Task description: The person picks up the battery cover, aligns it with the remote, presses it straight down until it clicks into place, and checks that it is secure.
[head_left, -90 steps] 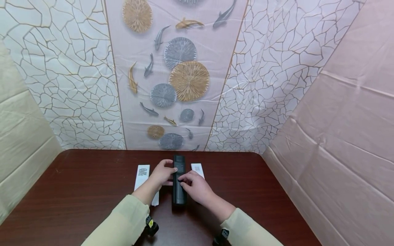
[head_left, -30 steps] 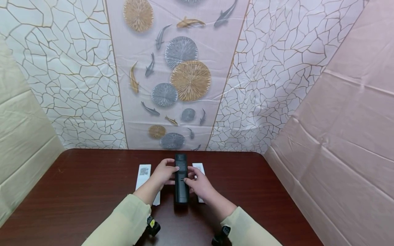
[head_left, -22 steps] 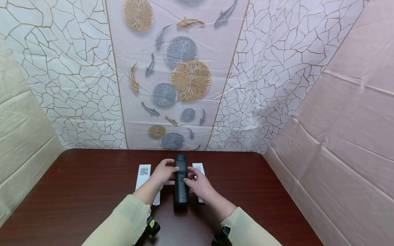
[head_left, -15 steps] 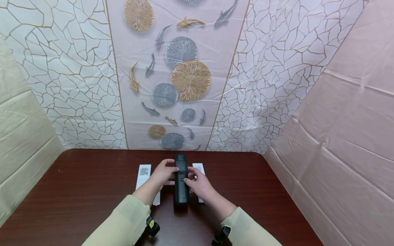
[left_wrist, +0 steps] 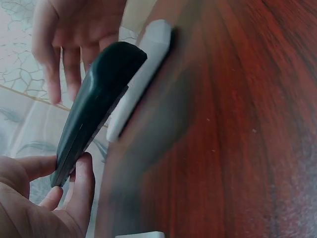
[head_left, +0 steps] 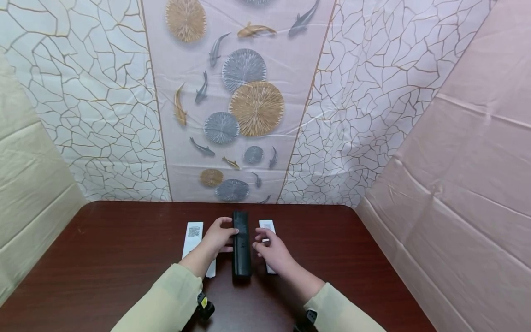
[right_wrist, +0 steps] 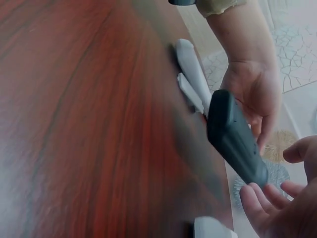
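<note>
A long black remote control [head_left: 241,249] is raised above the table with its plain back towards the head camera. My left hand [head_left: 217,237] pinches it by its far part, thumb on the back and fingers underneath, as the left wrist view shows. To its right my right hand [head_left: 274,251] stands apart from it, with loosely bent fingers and nothing in them. A white remote control [head_left: 193,235] lies left of the black one, partly hidden by my left forearm. Another white remote control [head_left: 267,225] lies partly behind my right hand.
The brown wooden table [head_left: 124,258] reaches back to a patterned cloth wall [head_left: 244,161]. Pale cloth panels stand on both sides. Beside the left white remote, the right wrist view shows a smaller white piece [right_wrist: 189,92].
My right hand was on the black remote's back, then held its right edge; it has let go and moved slightly right. The remote has tilted and shifted a little left in my left hand.
</note>
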Demonstrator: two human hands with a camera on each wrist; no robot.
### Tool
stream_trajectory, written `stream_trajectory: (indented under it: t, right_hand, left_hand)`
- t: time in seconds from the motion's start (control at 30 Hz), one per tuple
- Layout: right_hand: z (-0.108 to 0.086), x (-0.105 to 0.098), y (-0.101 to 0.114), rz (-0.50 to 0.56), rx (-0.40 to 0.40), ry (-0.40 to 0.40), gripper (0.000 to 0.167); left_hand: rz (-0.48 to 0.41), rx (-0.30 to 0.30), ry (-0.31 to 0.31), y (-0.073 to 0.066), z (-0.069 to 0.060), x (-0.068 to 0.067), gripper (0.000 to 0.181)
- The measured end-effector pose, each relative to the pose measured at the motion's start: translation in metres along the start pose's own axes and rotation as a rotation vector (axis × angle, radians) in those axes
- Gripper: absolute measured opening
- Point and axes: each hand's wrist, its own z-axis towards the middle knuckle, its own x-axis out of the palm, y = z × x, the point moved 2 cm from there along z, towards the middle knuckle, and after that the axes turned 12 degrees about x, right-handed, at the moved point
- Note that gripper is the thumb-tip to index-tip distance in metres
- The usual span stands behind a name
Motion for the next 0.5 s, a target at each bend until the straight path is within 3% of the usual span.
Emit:
stream_trajectory:
  t: [0.17, 0.3, 0.5]
  right_hand:
    - [-0.003, -0.01, -0.016, -0.116, -0.06, -0.032, 0.04]
    - [-0.01, -0.02, -0.023, -0.182, -0.059, -0.03, 0.043]
    - [-0.02, -0.032, -0.027, -0.222, -0.08, -0.038, 0.041]
  left_hand:
    - [0.023, -0.016, -0.008, 0.005, 0.002, -0.001, 0.05]
    - [0.036, -0.031, -0.012, 0.01, 0.006, -0.001, 0.05]
    - [0.053, -0.056, -0.021, 0.017, 0.012, 0.001, 0.049]
